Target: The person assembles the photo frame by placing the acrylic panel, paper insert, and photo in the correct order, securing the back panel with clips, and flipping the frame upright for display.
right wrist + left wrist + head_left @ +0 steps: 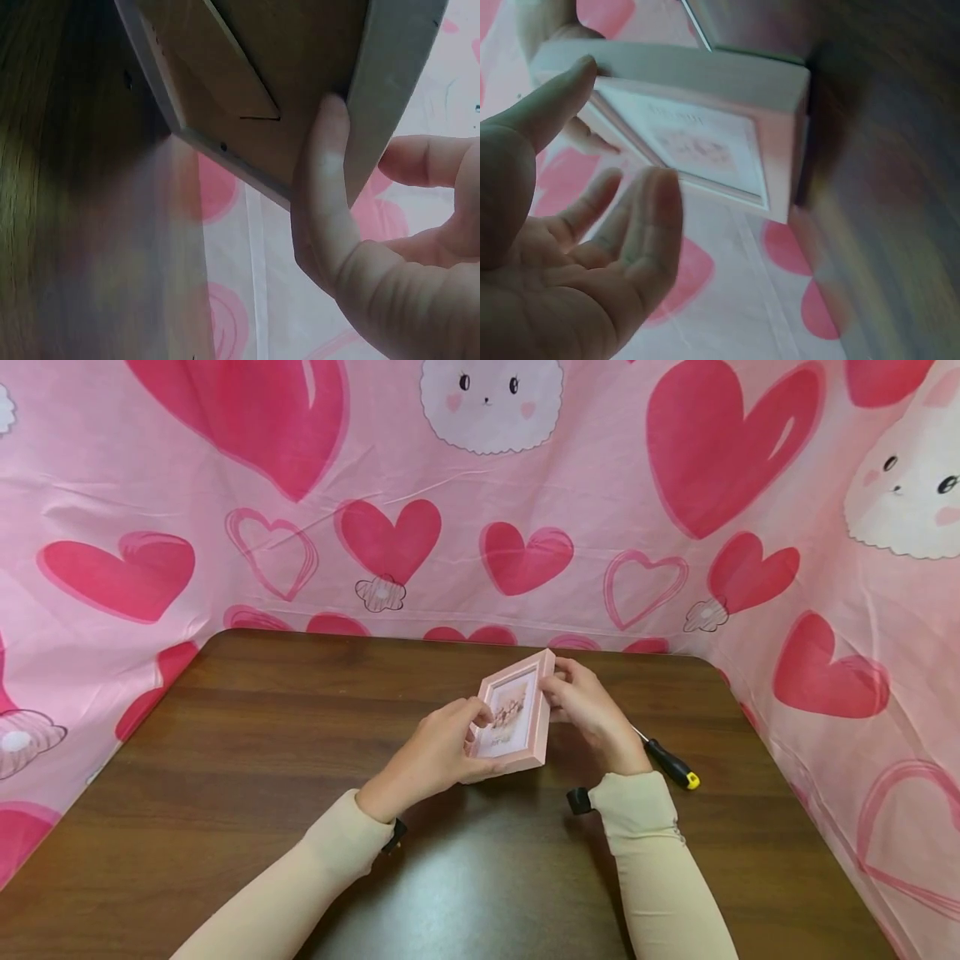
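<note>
A small pink picture frame (549, 706) is held tilted above the brown table, its picture side toward the head camera. My left hand (442, 747) holds the lower left part, thumb along the outer edge and curled fingers by the front rail. In the left wrist view the thumb (574, 79) lies on the frame's side, and fingertips overlap the inner rail. My right hand (592, 706) grips the opposite edge. The right wrist view shows one finger (324, 157) against the brown backboard (315, 45), which carries a stand leg (217, 67).
A screwdriver (671, 766) with a black and yellow handle lies on the table (225, 793), right of my right hand. Pink cloth (450, 477) with hearts and white faces hangs around the table's back and sides.
</note>
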`<state>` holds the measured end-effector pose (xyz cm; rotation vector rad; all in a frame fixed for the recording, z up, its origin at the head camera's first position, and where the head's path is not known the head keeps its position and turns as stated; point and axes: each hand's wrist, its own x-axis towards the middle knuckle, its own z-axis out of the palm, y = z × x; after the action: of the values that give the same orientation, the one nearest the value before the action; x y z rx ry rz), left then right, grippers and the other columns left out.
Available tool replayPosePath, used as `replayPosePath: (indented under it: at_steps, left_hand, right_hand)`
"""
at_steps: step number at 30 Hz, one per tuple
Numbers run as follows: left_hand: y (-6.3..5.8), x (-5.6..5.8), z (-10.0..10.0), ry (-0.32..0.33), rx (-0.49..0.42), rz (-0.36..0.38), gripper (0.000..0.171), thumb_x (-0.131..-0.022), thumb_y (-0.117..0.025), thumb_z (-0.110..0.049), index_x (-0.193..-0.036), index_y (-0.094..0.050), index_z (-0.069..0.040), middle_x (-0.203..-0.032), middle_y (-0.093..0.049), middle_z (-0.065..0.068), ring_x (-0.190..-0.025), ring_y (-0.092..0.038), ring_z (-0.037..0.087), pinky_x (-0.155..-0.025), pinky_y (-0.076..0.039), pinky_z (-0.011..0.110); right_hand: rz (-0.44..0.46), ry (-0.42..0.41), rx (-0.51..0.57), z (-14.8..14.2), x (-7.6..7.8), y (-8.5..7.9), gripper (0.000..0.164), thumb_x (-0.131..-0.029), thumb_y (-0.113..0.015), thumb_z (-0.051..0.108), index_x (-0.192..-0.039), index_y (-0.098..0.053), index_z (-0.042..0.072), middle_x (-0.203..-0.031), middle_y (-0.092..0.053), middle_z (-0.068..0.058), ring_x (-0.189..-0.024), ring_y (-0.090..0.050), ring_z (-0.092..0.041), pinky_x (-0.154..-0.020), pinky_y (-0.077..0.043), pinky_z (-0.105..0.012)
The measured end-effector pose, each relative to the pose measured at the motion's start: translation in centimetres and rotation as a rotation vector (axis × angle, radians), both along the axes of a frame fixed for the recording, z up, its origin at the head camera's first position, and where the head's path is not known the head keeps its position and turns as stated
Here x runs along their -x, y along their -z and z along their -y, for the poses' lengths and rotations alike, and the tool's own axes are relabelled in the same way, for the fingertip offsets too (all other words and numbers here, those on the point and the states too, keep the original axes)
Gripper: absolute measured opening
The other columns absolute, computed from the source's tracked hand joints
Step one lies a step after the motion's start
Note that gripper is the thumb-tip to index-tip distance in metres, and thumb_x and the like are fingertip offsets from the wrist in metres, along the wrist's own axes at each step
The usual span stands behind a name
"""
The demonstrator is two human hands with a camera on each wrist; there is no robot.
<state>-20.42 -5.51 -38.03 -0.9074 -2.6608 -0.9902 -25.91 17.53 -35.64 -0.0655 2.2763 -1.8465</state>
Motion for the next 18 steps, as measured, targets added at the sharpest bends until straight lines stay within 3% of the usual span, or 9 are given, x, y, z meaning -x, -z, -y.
replayPosePath:
  at_steps: [7,12,18]
  left_hand:
    - [0.9,0.8,1.0,-0.034,0.077,0.127,0.072,-0.068,-0.085,-0.042,-0.121,-0.051,-0.007,-0.105,-0.059,0.009,-0.088,-0.053,0.018,-0.075,-0.046,0.036]
    - [1.3,1.2,1.4,-0.022,0.103,0.226,0.077,-0.069,-0.085,-0.041,-0.127,-0.049,-0.005,-0.105,-0.060,0.008,-0.091,-0.056,0.021,-0.075,-0.046,0.034]
    - [1.6,1.3,1.5,-0.052,0.135,0.282,0.082,-0.067,-0.085,-0.043,-0.130,-0.048,-0.005,-0.108,-0.060,0.008,-0.089,-0.053,0.018,-0.074,-0.046,0.032]
  right_hand:
    - [0.025,0.001,-0.045,-0.5,0.1,0.4,0.056,-0.095,-0.050,0.012,-0.144,-0.028,0.001,-0.118,-0.050,-0.020,-0.094,-0.060,-0.029,-0.077,-0.053,-0.042]
    - [0.028,-0.006,-0.075,-0.7,0.5,1.1,0.057,-0.093,-0.050,0.009,-0.145,-0.027,0.000,-0.114,-0.050,-0.020,-0.090,-0.060,-0.027,-0.076,-0.054,-0.042]
    - [0.019,-0.032,-0.120,-0.8,0.7,1.7,0.057,-0.092,-0.047,0.006,-0.145,-0.028,0.000,-0.112,-0.051,-0.020,-0.092,-0.059,-0.027,-0.073,-0.054,-0.042]
